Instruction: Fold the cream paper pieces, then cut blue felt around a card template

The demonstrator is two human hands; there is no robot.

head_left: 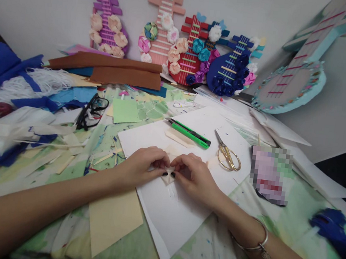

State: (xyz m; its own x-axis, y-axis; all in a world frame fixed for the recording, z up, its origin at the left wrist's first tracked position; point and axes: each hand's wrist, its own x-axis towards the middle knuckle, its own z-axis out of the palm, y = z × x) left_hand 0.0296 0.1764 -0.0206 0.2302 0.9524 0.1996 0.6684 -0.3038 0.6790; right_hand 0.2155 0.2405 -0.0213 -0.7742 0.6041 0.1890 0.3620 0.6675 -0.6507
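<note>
Over a large white sheet point(161, 220), my two hands meet at a small cream piece of folded paper point(168, 178). My left hand point(148, 163) pinches its left side between thumb and fingers. On the other side my right hand point(194, 175) pinches it too, thumb tips nearly touching. Fingers hide part of the folds. Just beyond my hands a green utility knife point(189, 133) lies on the sheet, beside a cream paper strip point(180, 138). Gold-handled scissors point(227, 155) rest to the right of it, blades pointing away. A cream paper square point(114, 219) lies near my left forearm.
Decorated paper stringed instruments point(189, 60) lean against the back wall. Brown paper point(126, 73), white cord point(42, 84), black glasses point(95, 109) and scraps crowd the left. A green paper square point(127, 111) lies mid-table. A blurred-out phone-like object point(268, 175) and blue paper point(331, 226) are right.
</note>
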